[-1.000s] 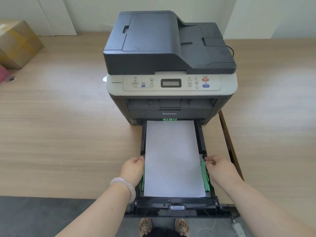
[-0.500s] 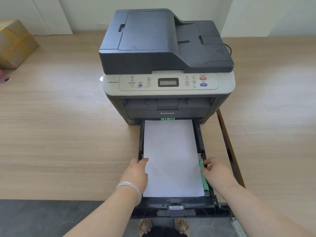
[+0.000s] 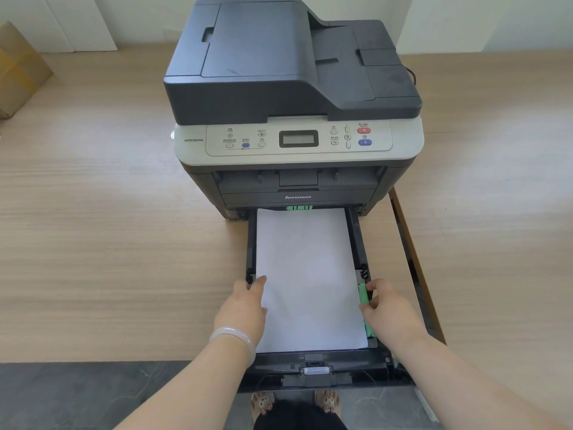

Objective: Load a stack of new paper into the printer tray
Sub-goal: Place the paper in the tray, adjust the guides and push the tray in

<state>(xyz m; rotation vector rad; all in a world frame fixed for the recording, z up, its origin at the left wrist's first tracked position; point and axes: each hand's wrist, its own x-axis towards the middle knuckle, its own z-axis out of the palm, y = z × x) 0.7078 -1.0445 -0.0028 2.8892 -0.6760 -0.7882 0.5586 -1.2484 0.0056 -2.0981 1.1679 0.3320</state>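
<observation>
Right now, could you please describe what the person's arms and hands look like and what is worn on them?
Both arms are bare, with no sleeves in view. The left hand has a smooth, pale, translucent bangle around its wrist. The right hand wears nothing: no rings, watch or gloves show on either hand.

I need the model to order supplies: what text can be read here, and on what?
"lenovo": printer front, above the tray.
"M7615DNA": left of the control panel.
Button labels there: too small to read.
Display: nothing legible.
</observation>
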